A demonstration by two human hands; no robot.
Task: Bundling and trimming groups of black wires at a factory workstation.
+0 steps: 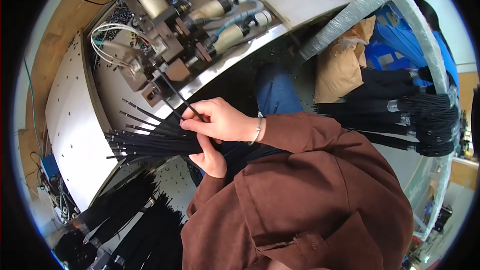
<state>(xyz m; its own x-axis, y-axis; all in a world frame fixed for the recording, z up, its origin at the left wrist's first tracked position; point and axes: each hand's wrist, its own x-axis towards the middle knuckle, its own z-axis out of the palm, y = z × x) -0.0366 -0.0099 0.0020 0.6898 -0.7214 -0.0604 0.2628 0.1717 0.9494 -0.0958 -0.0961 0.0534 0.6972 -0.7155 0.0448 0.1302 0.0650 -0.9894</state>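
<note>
My left hand (pixel 210 160) is closed around a bundle of black cords (pixel 155 143), which fans out to the left. Many of the cords carry small shiny tips. Just above it, my right hand (pixel 220 119), with a bracelet at the wrist, pinches a black cord (pixel 176 91) between thumb and fingers. That cord slants up to the metal head of a bench machine (pixel 175 70); whether its end sits inside the machine I cannot tell. My palms hide the rest of the bundle.
A white worktop (pixel 75 120) lies left of the machine, dotted with small dark bits. More black cord bundles hang on a wrapped rack (pixel 430 45) at right and lie at lower left (pixel 150 230). A brown paper bag (pixel 340 70) stands by a blue crate (pixel 385 55); another person sits beyond.
</note>
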